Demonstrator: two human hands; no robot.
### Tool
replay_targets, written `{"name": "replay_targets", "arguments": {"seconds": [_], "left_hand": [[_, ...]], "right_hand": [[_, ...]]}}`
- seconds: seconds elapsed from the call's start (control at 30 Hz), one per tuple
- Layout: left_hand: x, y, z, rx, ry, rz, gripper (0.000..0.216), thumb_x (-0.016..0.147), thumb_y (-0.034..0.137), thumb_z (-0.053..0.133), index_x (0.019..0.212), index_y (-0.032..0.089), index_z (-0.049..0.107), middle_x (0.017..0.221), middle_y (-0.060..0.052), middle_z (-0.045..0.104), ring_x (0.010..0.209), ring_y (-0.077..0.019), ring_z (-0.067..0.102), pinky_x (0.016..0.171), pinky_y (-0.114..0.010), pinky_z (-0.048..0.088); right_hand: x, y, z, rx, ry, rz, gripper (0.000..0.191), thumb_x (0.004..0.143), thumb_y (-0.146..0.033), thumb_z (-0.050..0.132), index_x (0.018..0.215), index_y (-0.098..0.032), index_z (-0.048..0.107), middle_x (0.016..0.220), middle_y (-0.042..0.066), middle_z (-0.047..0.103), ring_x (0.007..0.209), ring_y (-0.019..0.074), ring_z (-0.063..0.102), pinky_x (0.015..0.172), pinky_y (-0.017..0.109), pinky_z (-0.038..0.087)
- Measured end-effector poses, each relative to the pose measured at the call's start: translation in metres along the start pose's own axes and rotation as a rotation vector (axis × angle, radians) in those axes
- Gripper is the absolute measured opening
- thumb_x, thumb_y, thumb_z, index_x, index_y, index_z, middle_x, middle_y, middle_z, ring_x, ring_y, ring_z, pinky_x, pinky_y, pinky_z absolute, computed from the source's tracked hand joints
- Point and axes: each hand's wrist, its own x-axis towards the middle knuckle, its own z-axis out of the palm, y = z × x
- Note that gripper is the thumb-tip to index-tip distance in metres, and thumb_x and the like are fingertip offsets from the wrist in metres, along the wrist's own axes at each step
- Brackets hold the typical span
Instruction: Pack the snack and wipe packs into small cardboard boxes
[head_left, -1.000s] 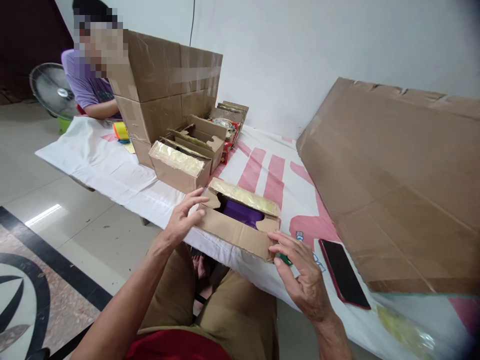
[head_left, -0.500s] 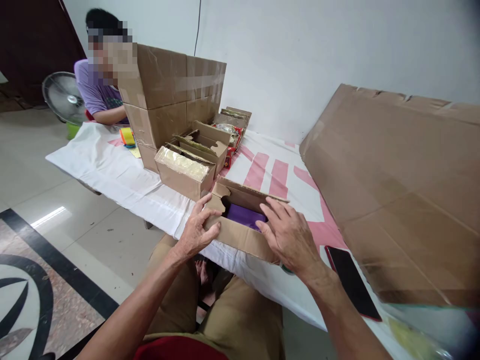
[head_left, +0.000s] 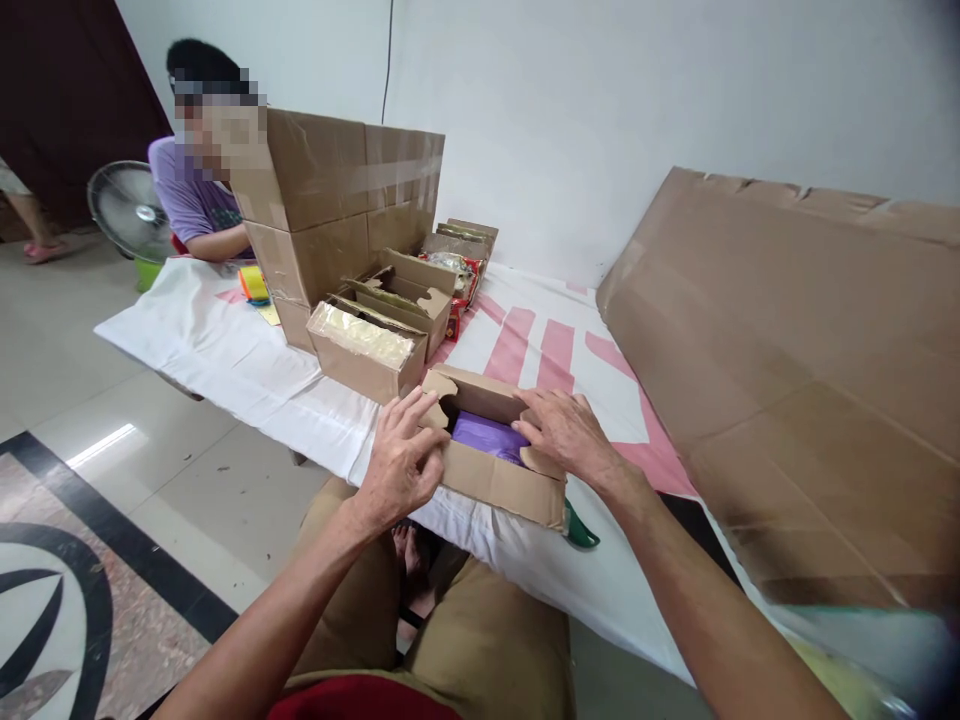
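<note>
A small open cardboard box (head_left: 499, 484) stands at the table's front edge before me, with a flat purple packet (head_left: 486, 436) lying inside. My left hand (head_left: 405, 450) grips the box's left end, fingers bent over the end flap and thumb at the front wall. At the other end, my right hand (head_left: 559, 425) has its fingers curled over the back wall and right flap; its fingertips reach just inside, near the packet. From beneath the box's right front corner a green curved object (head_left: 580, 526) sticks out.
Left of the box stands a row of cardboard boxes (head_left: 367, 350), with red packets (head_left: 466, 280) behind. Taller stacked cartons (head_left: 322, 190) hide part of a person (head_left: 199, 200). A large cardboard sheet (head_left: 795, 380) leans at right. My right forearm partly covers a dark phone (head_left: 697, 535).
My right hand has moved back from the front wall to the box's back right, uncovering the right flap and the green object. My left fingers have curled further over the left end.
</note>
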Motion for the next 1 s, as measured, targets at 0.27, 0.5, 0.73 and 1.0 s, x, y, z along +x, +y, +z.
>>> {"name": "replay_targets", "arguments": {"seconds": [0.27,0.5,0.73,1.0], "left_hand": [[0.002,0.003,0.003,0.043,-0.105,0.041,0.036,0.083,0.007,0.053,0.108,0.022,0.073,0.12,-0.005,0.079,0.142,-0.0326,0.056,0.126,-0.061,0.026],[0.003,-0.001,0.001,0.041,-0.219,0.152,0.044,0.085,0.005,0.051,0.119,0.024,0.072,0.116,-0.004,0.08,0.149,-0.0312,0.049,0.132,-0.063,0.011],[-0.002,0.012,0.004,0.155,-0.169,0.072,0.052,0.08,0.004,0.053,0.126,0.02,0.071,0.134,-0.01,0.072,0.155,-0.0371,0.039,0.13,-0.071,0.001],[-0.017,0.018,0.014,0.229,-0.004,-0.075,0.043,0.084,0.009,0.055,0.121,0.022,0.074,0.148,-0.015,0.061,0.156,-0.0371,0.036,0.126,-0.071,0.022]], "right_hand": [[-0.002,-0.031,-0.015,-0.015,-0.077,-0.227,0.027,0.098,-0.017,0.057,0.118,-0.021,0.075,0.126,0.009,0.075,0.116,0.0283,0.068,0.097,0.041,0.045],[0.023,-0.029,0.0,0.052,-0.376,-0.229,0.044,0.094,-0.026,0.066,0.138,-0.021,0.063,0.133,0.011,0.07,0.125,0.0293,0.066,0.094,0.035,0.05],[0.029,-0.034,0.008,-0.009,-0.373,-0.261,0.043,0.096,-0.02,0.06,0.139,-0.02,0.064,0.129,0.015,0.069,0.12,0.0302,0.068,0.092,0.034,0.051],[0.043,-0.063,-0.005,-0.067,-0.413,-0.415,0.039,0.104,-0.015,0.044,0.13,-0.023,0.074,0.121,0.013,0.078,0.113,0.0284,0.074,0.087,0.033,0.052]]}}
